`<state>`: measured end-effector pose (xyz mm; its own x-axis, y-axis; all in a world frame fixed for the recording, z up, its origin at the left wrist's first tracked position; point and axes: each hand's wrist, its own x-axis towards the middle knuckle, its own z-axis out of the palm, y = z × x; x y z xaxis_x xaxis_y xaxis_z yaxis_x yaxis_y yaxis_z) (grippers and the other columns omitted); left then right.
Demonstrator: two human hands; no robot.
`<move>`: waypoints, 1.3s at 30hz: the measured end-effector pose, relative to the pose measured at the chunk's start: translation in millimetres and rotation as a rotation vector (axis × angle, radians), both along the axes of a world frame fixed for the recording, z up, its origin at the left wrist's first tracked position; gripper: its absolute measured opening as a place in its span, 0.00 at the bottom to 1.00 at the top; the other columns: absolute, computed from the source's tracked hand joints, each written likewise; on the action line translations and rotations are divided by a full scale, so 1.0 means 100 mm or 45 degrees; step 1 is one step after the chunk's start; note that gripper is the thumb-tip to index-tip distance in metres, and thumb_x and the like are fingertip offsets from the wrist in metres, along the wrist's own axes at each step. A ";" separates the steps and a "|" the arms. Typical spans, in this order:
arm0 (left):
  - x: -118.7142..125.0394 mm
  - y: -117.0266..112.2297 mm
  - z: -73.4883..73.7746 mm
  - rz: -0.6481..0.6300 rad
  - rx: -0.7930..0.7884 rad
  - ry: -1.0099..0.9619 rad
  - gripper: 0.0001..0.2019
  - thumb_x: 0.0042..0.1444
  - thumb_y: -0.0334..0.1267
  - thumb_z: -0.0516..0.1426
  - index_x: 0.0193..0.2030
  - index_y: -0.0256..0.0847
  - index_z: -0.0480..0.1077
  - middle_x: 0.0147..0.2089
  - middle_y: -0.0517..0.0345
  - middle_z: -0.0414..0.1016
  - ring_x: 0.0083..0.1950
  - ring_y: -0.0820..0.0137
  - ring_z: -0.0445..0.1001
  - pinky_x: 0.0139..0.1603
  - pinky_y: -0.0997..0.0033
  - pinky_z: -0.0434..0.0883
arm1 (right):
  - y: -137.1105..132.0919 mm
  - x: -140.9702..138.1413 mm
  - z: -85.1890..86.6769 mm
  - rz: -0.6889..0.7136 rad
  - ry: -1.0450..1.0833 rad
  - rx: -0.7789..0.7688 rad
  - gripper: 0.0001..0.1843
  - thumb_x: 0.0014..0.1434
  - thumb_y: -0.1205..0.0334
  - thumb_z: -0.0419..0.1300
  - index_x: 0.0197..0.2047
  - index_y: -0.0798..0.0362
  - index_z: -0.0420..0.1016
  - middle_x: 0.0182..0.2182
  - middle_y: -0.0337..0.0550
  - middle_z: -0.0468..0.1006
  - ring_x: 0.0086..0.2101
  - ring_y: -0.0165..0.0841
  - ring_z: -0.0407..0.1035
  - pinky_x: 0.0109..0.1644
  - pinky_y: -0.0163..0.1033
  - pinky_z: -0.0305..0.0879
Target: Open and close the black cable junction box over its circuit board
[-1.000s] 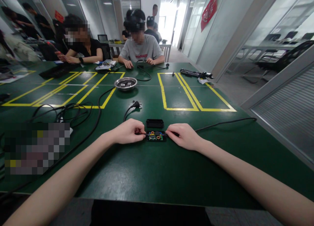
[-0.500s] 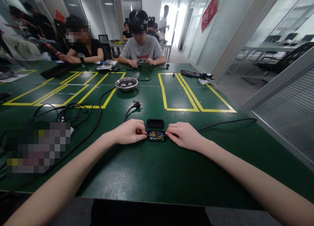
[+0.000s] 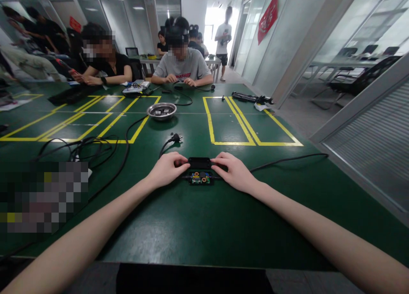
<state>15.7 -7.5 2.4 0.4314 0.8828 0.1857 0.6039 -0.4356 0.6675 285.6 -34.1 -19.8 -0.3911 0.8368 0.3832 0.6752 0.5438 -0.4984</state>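
Observation:
A small open black case with a green circuit board [image 3: 201, 178] lies on the green table [image 3: 204, 226] in front of me. Just behind it lies its flat black lid [image 3: 200, 162]. My left hand [image 3: 168, 169] has its fingers curled on the lid's left end. At the lid's right end, my right hand [image 3: 232, 171] grips in the same way. A black cable [image 3: 287, 159] runs off to the right from the case, another with a plug [image 3: 175, 137] leads back left.
A metal bowl [image 3: 161, 110] with small parts stands further back. Tangled black cables [image 3: 86, 149] lie at the left. Yellow tape lines [image 3: 211, 123] mark the table. A black tool [image 3: 251, 98] lies at the far right. Two people sit working across the table; another stands behind.
Both hands have moved from the ends of the circuit-board case up to the ends of the black lid behind it. The view shifted slightly.

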 end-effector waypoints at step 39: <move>0.01 -0.07 0.17 -0.081 -0.201 -0.248 0.08 0.53 0.38 0.58 0.30 0.36 0.76 0.29 0.58 0.77 0.30 0.72 0.69 0.33 0.73 0.66 | -0.12 -0.03 0.12 0.016 0.494 -0.250 0.06 0.60 0.59 0.66 0.35 0.53 0.80 0.29 0.41 0.81 0.30 0.33 0.73 0.36 0.40 0.71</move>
<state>16.3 -14.7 19.1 0.4567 0.8796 0.1331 0.4321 -0.3501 0.8311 282.9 -46.0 -7.6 -0.2597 0.9046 0.3381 0.4112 0.4204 -0.8088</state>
